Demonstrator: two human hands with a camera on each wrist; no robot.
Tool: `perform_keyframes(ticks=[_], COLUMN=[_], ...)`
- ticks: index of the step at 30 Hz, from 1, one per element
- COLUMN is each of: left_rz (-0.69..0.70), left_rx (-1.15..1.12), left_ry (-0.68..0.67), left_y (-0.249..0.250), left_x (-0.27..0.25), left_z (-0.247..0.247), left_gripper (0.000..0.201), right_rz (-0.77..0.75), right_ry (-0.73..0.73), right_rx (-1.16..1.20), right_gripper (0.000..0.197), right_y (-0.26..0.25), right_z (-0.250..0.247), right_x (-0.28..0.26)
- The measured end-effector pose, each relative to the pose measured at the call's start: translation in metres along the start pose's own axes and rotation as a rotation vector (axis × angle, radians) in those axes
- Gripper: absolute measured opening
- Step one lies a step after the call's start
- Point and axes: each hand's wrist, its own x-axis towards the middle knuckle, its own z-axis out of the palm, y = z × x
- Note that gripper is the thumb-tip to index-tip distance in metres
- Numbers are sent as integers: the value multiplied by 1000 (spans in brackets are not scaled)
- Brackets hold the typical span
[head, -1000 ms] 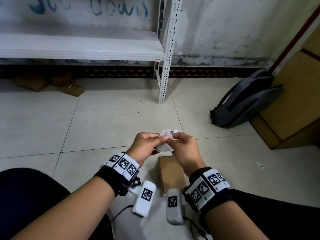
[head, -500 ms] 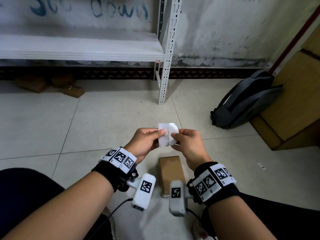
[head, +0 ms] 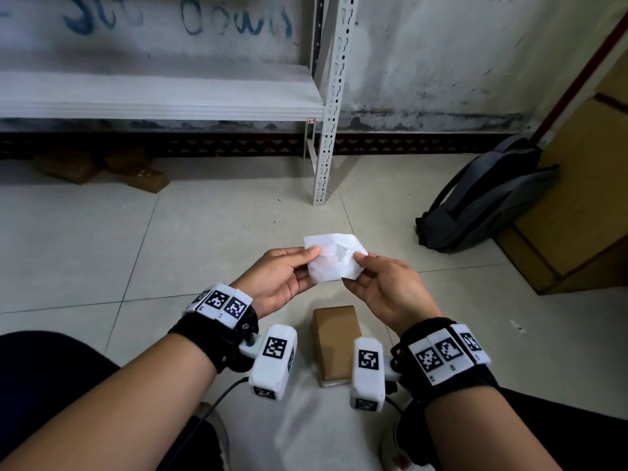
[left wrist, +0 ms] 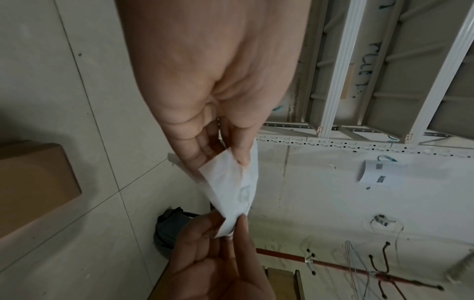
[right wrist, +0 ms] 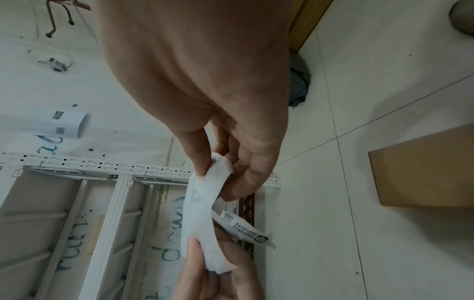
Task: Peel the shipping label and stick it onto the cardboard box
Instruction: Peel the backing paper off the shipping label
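Note:
A white shipping label (head: pixel 331 261) hangs in the air between both hands, its blank side up in the head view. My left hand (head: pixel 289 270) pinches its left edge with thumb and fingers. My right hand (head: pixel 377 283) pinches its right edge. In the right wrist view the label (right wrist: pixel 202 215) is stretched between the hands, and a printed strip (right wrist: pixel 246 229) curls away beneath it. The left wrist view shows the label (left wrist: pixel 231 186) stretched the same way. A small brown cardboard box (head: pixel 334 341) lies on the tiled floor below the hands, between my wrists.
A white metal shelf rack (head: pixel 323 130) stands ahead against the wall. A grey backpack (head: pixel 486 198) leans on a large cardboard carton (head: pixel 584 185) at the right. Brown boxes (head: pixel 102 166) lie under the shelf at the left.
Both hands have moved apart and turned palms up, spreading the crumpled label out flat between them. The box has not moved.

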Motion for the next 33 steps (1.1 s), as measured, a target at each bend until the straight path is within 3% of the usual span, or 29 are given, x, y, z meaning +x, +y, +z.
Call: perform_keyframes(ticks=[10, 16, 21, 28, 33], left_rz=[-18, -28, -62, -69, -82], left_rx=[6, 0, 41, 69, 83], left_ry=[13, 4, 29, 55, 66], left_y=[2, -3, -10, -15, -20], left_x=[0, -4, -6, -4, -5], left_z=[-4, -10, -17, -27, -32], left_gripper=[26, 27, 26, 26, 20], right_rz=[-88, -86, -43, -29, -39], right_ry=[108, 142, 204, 225, 263], right_rx=[-72, -120, -178, -182, -186], right_gripper=[18, 14, 23, 8, 20], right_y=[0, 2, 8, 12, 12], right_z=[-15, -24, -36, -37, -40], right_x=[4, 3, 2, 2, 1])
